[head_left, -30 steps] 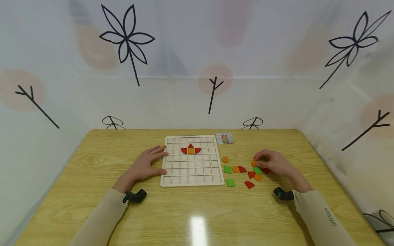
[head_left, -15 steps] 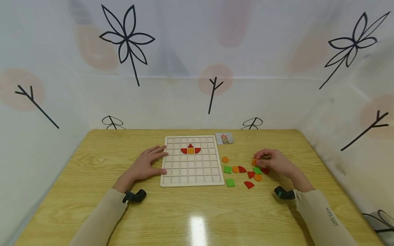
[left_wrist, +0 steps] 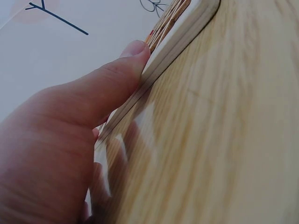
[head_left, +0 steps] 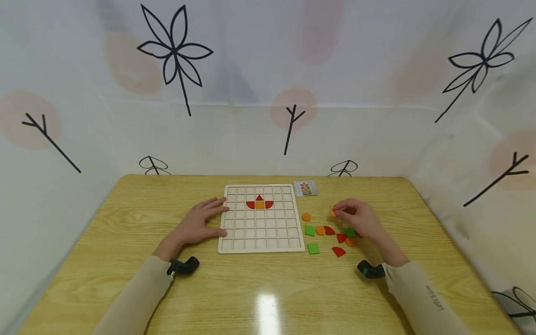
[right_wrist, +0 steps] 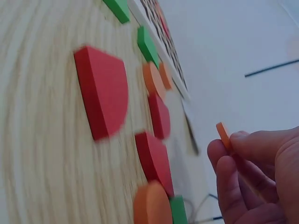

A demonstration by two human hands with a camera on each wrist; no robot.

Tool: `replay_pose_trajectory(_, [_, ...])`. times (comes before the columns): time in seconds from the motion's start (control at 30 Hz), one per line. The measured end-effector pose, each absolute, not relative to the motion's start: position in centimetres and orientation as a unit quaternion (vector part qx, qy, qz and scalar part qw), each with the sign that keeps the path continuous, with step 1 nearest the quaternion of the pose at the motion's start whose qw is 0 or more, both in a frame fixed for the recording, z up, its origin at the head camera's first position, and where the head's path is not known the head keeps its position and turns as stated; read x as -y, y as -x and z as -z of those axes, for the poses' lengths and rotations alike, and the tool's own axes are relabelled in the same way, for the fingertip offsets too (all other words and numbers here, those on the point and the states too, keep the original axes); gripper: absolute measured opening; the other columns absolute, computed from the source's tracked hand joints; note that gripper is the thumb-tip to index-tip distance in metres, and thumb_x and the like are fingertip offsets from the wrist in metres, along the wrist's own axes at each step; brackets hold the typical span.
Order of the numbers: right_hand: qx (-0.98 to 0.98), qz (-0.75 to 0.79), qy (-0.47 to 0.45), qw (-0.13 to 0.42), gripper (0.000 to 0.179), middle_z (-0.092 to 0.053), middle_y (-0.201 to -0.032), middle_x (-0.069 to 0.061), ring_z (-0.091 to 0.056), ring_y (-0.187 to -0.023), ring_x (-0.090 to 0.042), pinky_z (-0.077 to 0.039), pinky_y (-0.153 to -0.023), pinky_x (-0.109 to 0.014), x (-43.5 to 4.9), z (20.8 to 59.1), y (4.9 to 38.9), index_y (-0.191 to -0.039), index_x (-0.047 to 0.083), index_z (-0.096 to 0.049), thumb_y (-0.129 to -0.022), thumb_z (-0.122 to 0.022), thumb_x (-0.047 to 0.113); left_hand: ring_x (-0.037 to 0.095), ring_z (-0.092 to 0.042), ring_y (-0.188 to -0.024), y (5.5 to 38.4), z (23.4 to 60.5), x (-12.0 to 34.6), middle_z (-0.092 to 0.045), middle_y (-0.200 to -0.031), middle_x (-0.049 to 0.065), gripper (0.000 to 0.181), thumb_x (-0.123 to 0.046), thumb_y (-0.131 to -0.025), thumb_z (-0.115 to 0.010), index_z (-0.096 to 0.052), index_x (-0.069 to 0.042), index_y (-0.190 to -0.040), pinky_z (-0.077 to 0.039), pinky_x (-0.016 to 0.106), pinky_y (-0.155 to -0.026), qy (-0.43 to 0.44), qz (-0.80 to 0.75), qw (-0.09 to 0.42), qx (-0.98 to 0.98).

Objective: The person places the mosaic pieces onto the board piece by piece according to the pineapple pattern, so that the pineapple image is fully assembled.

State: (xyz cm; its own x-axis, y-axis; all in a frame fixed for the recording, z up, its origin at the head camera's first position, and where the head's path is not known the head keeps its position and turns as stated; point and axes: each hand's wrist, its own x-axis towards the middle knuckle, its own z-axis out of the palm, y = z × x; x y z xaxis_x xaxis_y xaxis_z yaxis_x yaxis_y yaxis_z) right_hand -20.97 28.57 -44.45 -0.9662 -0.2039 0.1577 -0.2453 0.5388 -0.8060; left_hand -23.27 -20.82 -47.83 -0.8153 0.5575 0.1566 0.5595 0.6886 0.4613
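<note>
While the table (head_left: 125,279) carries everything, the grid board (head_left: 261,232) lies at its middle, steadied by the left hand (head_left: 197,225), flat with fingers straight against the board's left edge. Right of the board, the right hand (head_left: 356,218) pinches an orange piece (head_left: 332,212) just above the loose pieces (head_left: 331,235); the board lies to its left, nearer than anything else.

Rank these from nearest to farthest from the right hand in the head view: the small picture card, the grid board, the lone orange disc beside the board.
1. Lone orange disc, just left of the right hand.
2. Small picture card, behind it, toward the wall.
3. Grid board, farthest left.
</note>
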Motion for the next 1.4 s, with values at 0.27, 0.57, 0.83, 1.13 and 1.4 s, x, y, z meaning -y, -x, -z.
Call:
replay_pose_trajectory(0.27, [0.873, -0.468, -0.135, 0.009, 0.018, -0.066, -0.118, -0.014, -0.064, -0.095, -0.018, -0.053, -0.078, -0.021, -25.8, 45.0, 21.0, -0.109, 0.003, -0.074, -0.094, -0.071, 0.012, 0.031, -0.022, -0.148, 23.4, 48.0, 20.6, -0.031, -0.161, 0.000, 0.078, -0.057, -0.084, -0.072, -0.051, -0.019, -0.149, -0.017, 0.061, -0.114, 0.307, 0.252, 0.003, 0.918])
replay_pose_trajectory(0.57, [0.847, -0.508, -0.153, -0.027, 0.016, -0.069, -0.113, -0.012, -0.065, -0.093, -0.023, -0.053, -0.078, -0.025, -20.8, 44.9, 22.2, -0.108, 0.004, -0.075, -0.093, -0.072, 0.009, 0.030, -0.023, -0.148, 23.5, 48.2, 20.8, -0.032, -0.161, -0.001, 0.077, -0.058, -0.084, -0.072, -0.051, -0.020, -0.148, -0.018, 0.061, -0.114, 0.306, 0.254, 0.009, 0.917])
replay_pose_trajectory(0.83, [0.838, -0.511, -0.192, 0.000, 0.012, -0.071, -0.109, -0.008, -0.065, -0.094, -0.022, -0.054, -0.080, -0.028, -16.2, 45.6, 23.5, -0.103, 0.005, -0.076, -0.092, -0.072, 0.006, 0.031, -0.022, -0.148, 23.4, 48.0, 20.7, -0.032, -0.161, 0.001, 0.076, -0.056, -0.084, -0.073, -0.052, -0.019, -0.147, -0.018, 0.062, -0.114, 0.308, 0.259, 0.008, 0.915])
replay_pose_trajectory(1.13, [0.841, -0.510, -0.179, -0.005, 0.010, -0.071, -0.104, 0.000, -0.065, -0.090, -0.017, -0.055, -0.081, -0.033, -12.6, 46.4, 24.3, -0.098, 0.011, -0.078, -0.088, -0.077, 0.009, 0.032, -0.023, -0.148, 23.4, 48.1, 20.8, -0.032, -0.160, 0.002, 0.075, -0.055, -0.084, -0.073, -0.053, -0.019, -0.147, -0.018, 0.062, -0.113, 0.314, 0.255, 0.014, 0.914])
replay_pose_trajectory(1.4, [0.837, -0.513, -0.190, 0.008, 0.010, -0.070, -0.099, 0.002, -0.065, -0.087, -0.015, -0.055, -0.078, -0.031, -10.9, 47.1, 24.6, -0.096, 0.010, -0.078, -0.086, -0.079, 0.009, 0.033, -0.024, -0.147, 23.4, 48.1, 20.8, -0.033, -0.160, 0.003, 0.075, -0.055, -0.084, -0.073, -0.053, -0.018, -0.146, -0.018, 0.063, -0.113, 0.318, 0.255, 0.020, 0.913])
